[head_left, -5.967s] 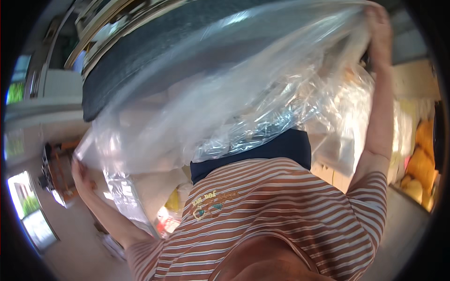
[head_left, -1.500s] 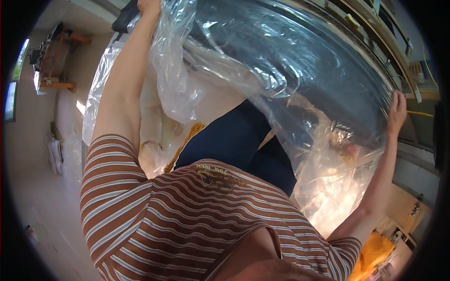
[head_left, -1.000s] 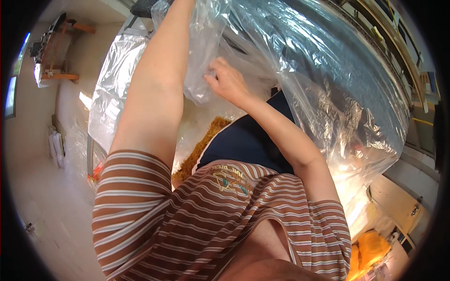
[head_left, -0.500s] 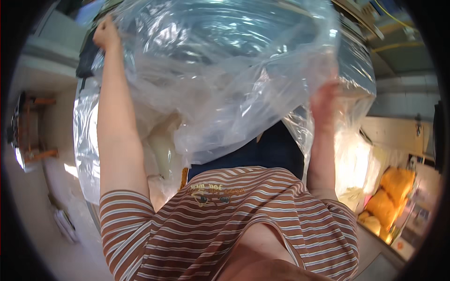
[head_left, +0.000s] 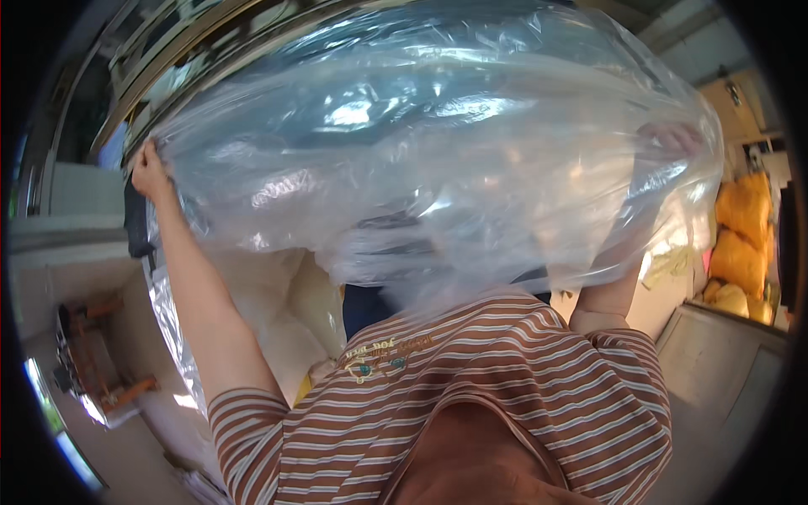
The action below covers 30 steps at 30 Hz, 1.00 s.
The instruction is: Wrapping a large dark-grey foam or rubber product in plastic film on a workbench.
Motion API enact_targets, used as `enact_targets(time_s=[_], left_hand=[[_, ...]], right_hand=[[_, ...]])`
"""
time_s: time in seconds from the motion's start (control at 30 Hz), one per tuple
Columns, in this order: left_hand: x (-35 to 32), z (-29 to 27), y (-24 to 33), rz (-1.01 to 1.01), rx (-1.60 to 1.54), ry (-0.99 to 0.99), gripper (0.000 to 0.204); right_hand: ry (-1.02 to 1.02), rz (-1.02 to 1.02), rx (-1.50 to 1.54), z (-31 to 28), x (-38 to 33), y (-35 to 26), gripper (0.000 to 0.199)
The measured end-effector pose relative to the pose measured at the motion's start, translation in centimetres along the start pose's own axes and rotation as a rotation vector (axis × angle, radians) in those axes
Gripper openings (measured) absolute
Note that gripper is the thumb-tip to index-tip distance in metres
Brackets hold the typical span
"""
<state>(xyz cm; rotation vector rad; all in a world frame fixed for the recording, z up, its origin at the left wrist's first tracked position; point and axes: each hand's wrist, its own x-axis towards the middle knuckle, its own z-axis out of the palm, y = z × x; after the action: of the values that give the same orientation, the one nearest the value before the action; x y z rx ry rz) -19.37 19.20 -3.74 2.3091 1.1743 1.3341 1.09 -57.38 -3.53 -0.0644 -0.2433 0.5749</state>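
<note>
A large clear plastic sheet (head_left: 379, 168), wrinkled and shiny, stretches across in front of my body. At the far left, my left hand (head_left: 150, 172) is closed on the sheet's edge, its fingers pinched together. On the right, my right hand (head_left: 671, 140) and forearm lie beneath the film and show hazily through it. The fingers of that hand look spread against the plastic, though the film blurs them. The sheet's near edge hangs in folds against my striped shirt (head_left: 454, 370). A bluish surface shows through the film's far part.
Long rails or frame edges (head_left: 189, 55) run along the far left. A brown-framed item (head_left: 101, 353) stands on the floor at the left. Orange bundles (head_left: 741, 244) sit at the right, near a pale cabinet panel (head_left: 715, 362). More plastic hangs below my left forearm.
My hands have moved farther apart, the right one outward to the right and the left one slightly nearer. The sheet is now spread wider between them. My view has turned somewhat.
</note>
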Motion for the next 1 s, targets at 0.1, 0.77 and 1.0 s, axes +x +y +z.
enact_targets(time_s=[0.1,0.77,1.0], left_hand=[[0.7,0.8,-2.3,0.013,0.012,-0.06,0.04],[3.5,-1.0,-7.3,-0.011,0.203,-0.112,0.056],[2.1,-2.0,-4.5,-0.073,0.174,-0.151,0.047]], right_hand=[[-0.073,-0.142,0.134,1.5,-2.2,-5.2,0.049],[0.133,-0.152,-2.625,-4.9,0.7,1.5,0.034],[0.087,-0.2,-2.612,-9.9,2.5,2.1,0.022]])
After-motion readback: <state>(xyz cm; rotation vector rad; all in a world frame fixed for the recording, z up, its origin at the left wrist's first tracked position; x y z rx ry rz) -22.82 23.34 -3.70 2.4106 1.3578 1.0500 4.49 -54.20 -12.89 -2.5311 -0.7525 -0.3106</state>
